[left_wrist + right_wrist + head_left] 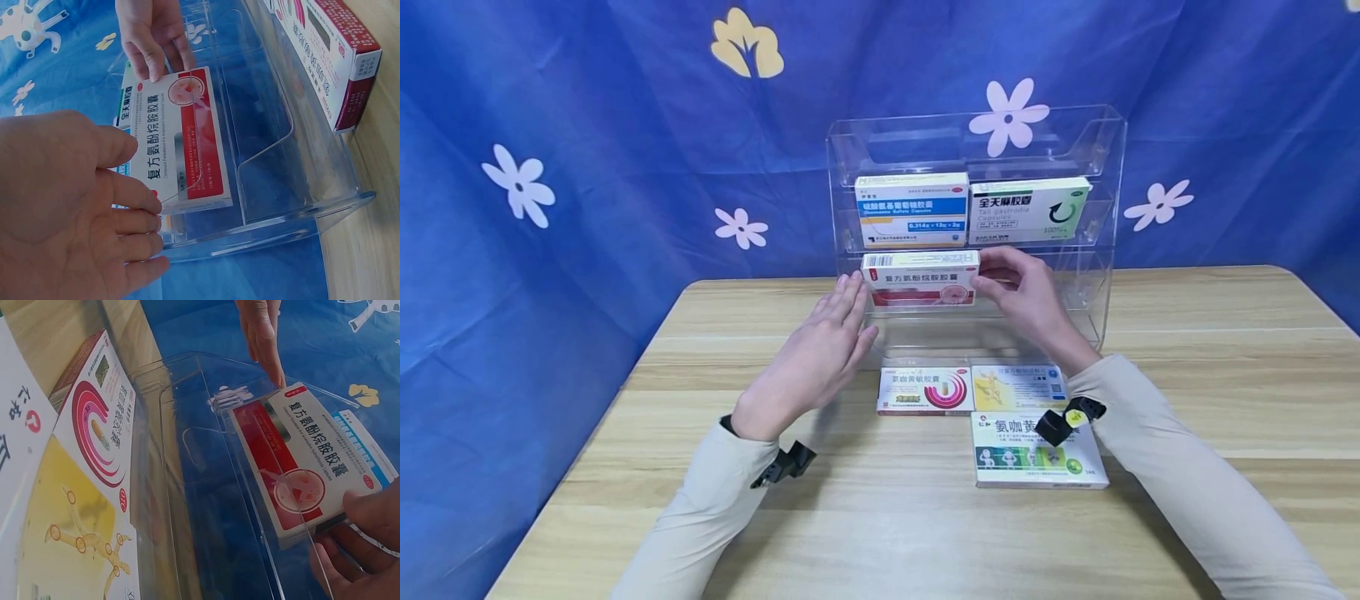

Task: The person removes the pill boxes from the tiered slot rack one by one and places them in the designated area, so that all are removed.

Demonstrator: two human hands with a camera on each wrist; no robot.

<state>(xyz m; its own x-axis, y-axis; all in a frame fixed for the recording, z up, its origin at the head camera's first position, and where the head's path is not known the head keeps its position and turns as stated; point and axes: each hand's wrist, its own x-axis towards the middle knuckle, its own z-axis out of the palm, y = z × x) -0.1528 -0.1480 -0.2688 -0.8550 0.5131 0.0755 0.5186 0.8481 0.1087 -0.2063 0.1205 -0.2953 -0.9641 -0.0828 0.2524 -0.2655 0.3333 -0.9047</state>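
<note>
A white and red medicine box (921, 283) sits in the middle tier of the clear acrylic rack (917, 332), its front facing me. At its right end my right hand (1028, 292) pinches it, thumb on the front face and fingers at the end, as the right wrist view also shows. My left hand (820, 346) has its fingers extended, with the fingertips right at the box's left end. In the left wrist view this red and white box (181, 140) stands partly behind the rack's clear front lip.
Upper tier: a blue and white box (913, 212) and a green and white box (1028, 212). Before the rack on the wooden table (865, 517) lie a pink-ringed box (923, 390), a yellow and white box (1011, 385) and a green-banded box (1037, 467). Behind hangs a blue curtain (625, 108).
</note>
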